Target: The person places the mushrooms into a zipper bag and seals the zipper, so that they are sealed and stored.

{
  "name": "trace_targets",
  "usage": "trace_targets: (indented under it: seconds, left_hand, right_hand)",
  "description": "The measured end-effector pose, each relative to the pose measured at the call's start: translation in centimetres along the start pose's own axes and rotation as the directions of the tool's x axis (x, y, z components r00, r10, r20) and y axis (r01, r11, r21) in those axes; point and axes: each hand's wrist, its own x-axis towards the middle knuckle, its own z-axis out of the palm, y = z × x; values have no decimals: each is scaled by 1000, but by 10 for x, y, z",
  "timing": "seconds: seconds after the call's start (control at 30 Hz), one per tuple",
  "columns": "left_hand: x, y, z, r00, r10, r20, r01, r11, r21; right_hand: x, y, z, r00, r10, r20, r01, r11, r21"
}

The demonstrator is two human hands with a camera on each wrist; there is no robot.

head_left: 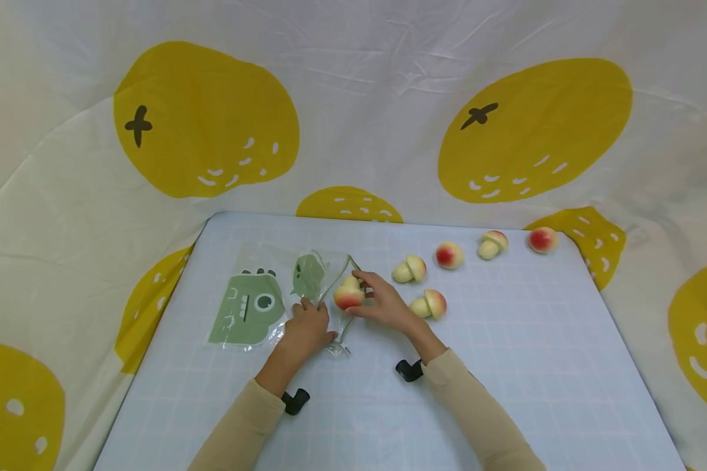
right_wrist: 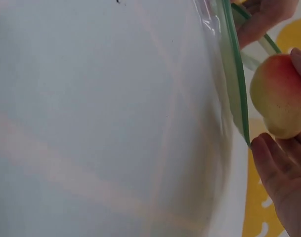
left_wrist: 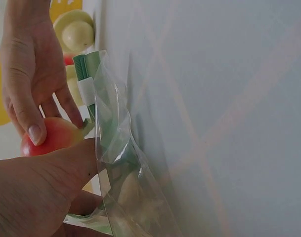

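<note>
A clear zip bag (head_left: 275, 330) with a green dinosaur print and green-edged mouth lies on the table, its mouth spread at the right end. My left hand (head_left: 308, 330) holds the bag at the mouth, thumb at the opening; plastic partly covers its fingers in the left wrist view. My right hand (head_left: 389, 307) holds a red-and-cream toy mushroom (head_left: 349, 296) between thumb and fingers, right beside the mouth. In the right wrist view the mushroom (right_wrist: 279, 94) is close to the green edge (right_wrist: 241, 89). Another toy mushroom (head_left: 435, 304) lies just beyond my right hand.
Further toy mushrooms lie on the right and back of the table: one (head_left: 410, 269), a red-topped one (head_left: 450, 255), another (head_left: 493, 244), and one (head_left: 543, 240) by the back edge. A white cloth with yellow fruit prints (head_left: 371, 131) hangs behind the table.
</note>
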Motion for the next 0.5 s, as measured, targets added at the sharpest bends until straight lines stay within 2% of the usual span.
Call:
trace_targets:
  seconds: [0.1, 0.27, 0.5]
  left_hand:
    - [-1, -1, 1, 1000, 0, -5, 0, 1000, -1]
    - [0, -1, 0, 1000, -11, 22, 11, 1000, -12]
    - [-1, 1, -3, 1000, -11, 28, 12, 1000, -17]
  right_hand:
    - [5, 1, 1, 1000, -1, 2, 1, 1000, -20]
    - [14, 2, 4, 1000, -8, 7, 9, 997, -82]
    - [26, 3, 6, 999, 23, 25, -19, 990, -142]
